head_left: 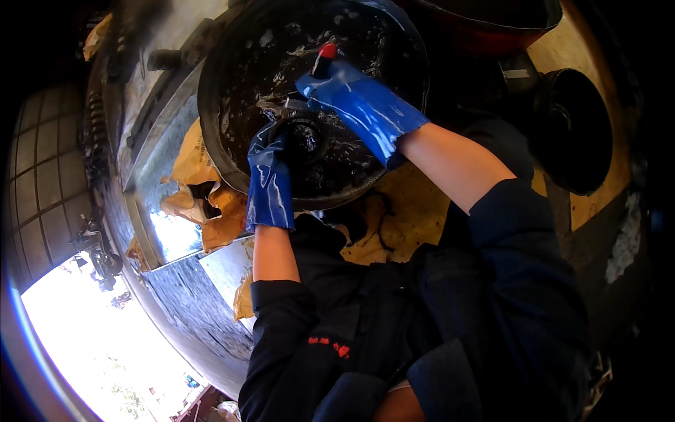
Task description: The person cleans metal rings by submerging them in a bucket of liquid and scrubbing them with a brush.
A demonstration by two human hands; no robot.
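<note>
A large round black tub holds dark, wet liquid with pale foam streaks. My left hand, in a long blue rubber glove, is closed on the near left edge of a dark ring-shaped part inside the tub. My right hand, gloved the same way, grips a tool with a red-tipped black handle above the liquid. A short greyish end of that tool points toward the ring; its exact kind cannot be made out.
Torn brown paper lies left of the tub, beside a worn grey board. A red-sided container stands at the far right. Below it is a black round pan-like object. Stained yellowish sheeting lies under the tub's near side.
</note>
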